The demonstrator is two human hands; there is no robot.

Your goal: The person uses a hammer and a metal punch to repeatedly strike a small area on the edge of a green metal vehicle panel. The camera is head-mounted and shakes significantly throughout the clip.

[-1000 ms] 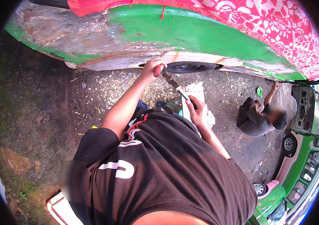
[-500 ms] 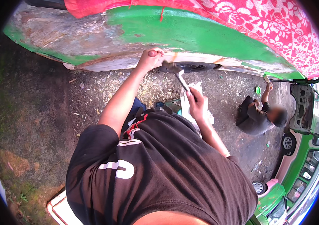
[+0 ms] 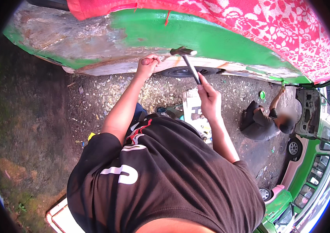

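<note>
My right hand (image 3: 210,95) is closed round the handle of a hammer (image 3: 190,66). Its dark metal head is raised in front of the vehicle's green and white side panel (image 3: 165,33), to the right of my left hand. My left hand (image 3: 145,70) is closed on a tool with a round, reddish-brown handle end (image 3: 146,61), held against or close to the panel's lower edge. The tool's working end is hidden. Bare, rusty patches and worn paint cover the panel's left part.
A red and white floral cloth (image 3: 273,35) drapes over the vehicle. Below the panel is a wheel (image 3: 182,72), with paint chips on the ground. At right a person (image 3: 264,122) crouches, one hand at the panel, near a green tub (image 3: 262,95). A green van (image 3: 308,163) stands beyond.
The hammer has moved up and away from my left hand, its head now higher against the panel. My left hand has shifted slightly left with its tool.
</note>
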